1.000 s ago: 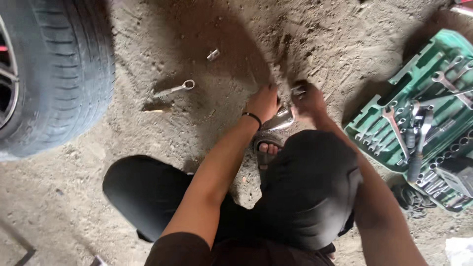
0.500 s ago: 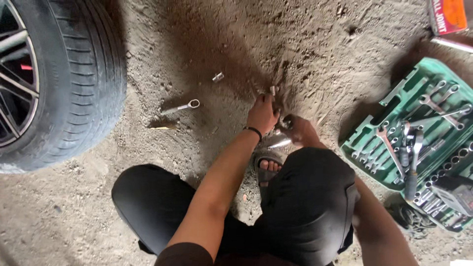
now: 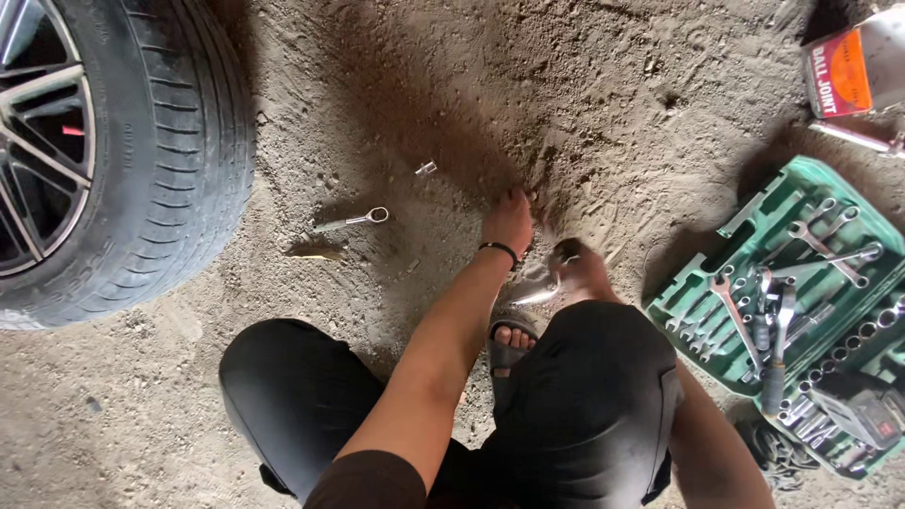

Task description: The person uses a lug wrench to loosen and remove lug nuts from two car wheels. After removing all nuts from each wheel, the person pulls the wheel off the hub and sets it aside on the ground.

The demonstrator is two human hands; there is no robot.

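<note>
I squat over a dirt floor [image 3: 603, 113]. My left hand [image 3: 509, 224], a dark band on its wrist, reaches down with its fingertips on the dirt; whether it holds anything is hidden. Just right of it, my right hand [image 3: 583, 271] is closed around a shiny metal tool [image 3: 539, 295] that sticks out toward my foot, with a small dark part at its top. Both hands are blurred. My sandalled foot [image 3: 510, 345] shows between my knees.
A car tyre on an alloy wheel [image 3: 160, 160] stands at the left. A small wrench [image 3: 354, 221] and a tiny metal piece [image 3: 426, 168] lie on the dirt. A green tool case [image 3: 754, 226] with several wrenches and sockets lies open at the right. An orange and white box [image 3: 848, 71] sits top right.
My hands, held together a second ago, have come apart. The left hand has gone down to the dirt. The view has shifted and shows more of the tyre and the box.
</note>
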